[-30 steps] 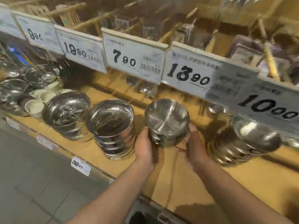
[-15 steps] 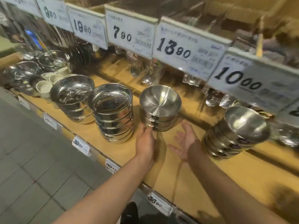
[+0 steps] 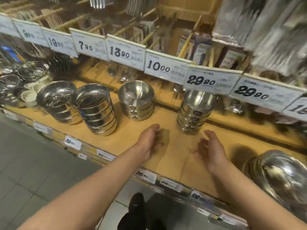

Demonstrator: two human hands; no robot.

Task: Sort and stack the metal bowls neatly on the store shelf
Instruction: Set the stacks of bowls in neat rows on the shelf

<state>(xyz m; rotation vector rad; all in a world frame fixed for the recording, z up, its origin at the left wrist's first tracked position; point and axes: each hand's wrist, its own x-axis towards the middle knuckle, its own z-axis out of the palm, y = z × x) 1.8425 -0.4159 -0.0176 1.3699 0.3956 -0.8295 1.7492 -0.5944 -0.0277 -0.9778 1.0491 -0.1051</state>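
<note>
Now four upright bowl stacks (image 3: 136,103) on shelf (image 3: 171,156), both hands (image 3: 150,141) empty, fingers loose

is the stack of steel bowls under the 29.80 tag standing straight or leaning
Leaning. The tall stack of shiny steel bowls tilts, its top bowl offset to the right of the bottom one. Neither hand touches it.

The right hand (image 3: 210,146) is smeared by motion, so its fingers cannot be told apart. The big steel bowls (image 3: 282,176) at the lower right are blurred and cut off by the picture's edge; their number cannot be counted. The pans and white cups (image 3: 29,95) at the far left are soft and partly out of frame. Small print on the price cards (image 3: 166,68) is unreadable, and the rightmost card (image 3: 297,108) is cropped. Goods on the upper shelf (image 3: 265,30) are streaked beyond recognition.
</note>
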